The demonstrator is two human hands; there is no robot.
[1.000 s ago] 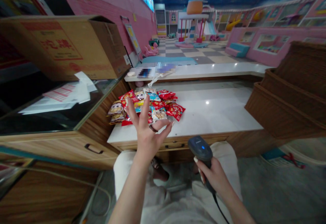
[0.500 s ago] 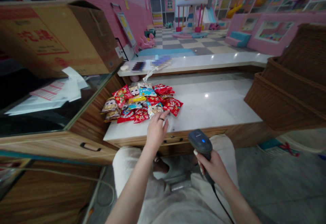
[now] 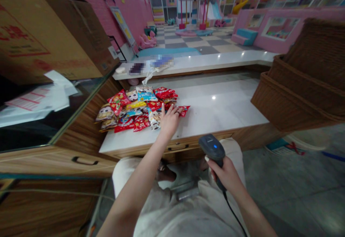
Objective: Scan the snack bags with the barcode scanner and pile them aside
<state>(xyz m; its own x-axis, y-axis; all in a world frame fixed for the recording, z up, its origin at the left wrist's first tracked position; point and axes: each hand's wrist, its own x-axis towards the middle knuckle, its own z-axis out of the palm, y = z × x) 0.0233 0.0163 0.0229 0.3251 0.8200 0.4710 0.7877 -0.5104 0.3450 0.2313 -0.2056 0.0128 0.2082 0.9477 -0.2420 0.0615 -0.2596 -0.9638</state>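
Note:
Several small snack bags lie heaped at the left end of the white counter (image 3: 215,118); among them are a red snack bag (image 3: 141,122), a blue and white snack bag (image 3: 147,94) and a brown one (image 3: 105,112). Over the right side of this heap rests my left hand (image 3: 169,121), its fingers spread, partly covering a red snack bag (image 3: 184,111). Whether the fingertips press on that bag I cannot tell. My right hand (image 3: 226,174) is wrapped round the handle of a black barcode scanner (image 3: 211,147) with a blue light, held above my lap, its cord hanging down.
A large cardboard box (image 3: 67,32) and white papers (image 3: 43,100) sit on the dark surface at left. Stacked wicker baskets (image 3: 299,86) stand at right. On the raised ledge (image 3: 205,61) lie two blurred items and a white cable (image 3: 148,76). Below are drawers with black handles.
My left hand has moved forward and right onto the right-hand bags, its fingers spreading. The scanner stays in my right hand, nearly still. The whole view has shifted slightly.

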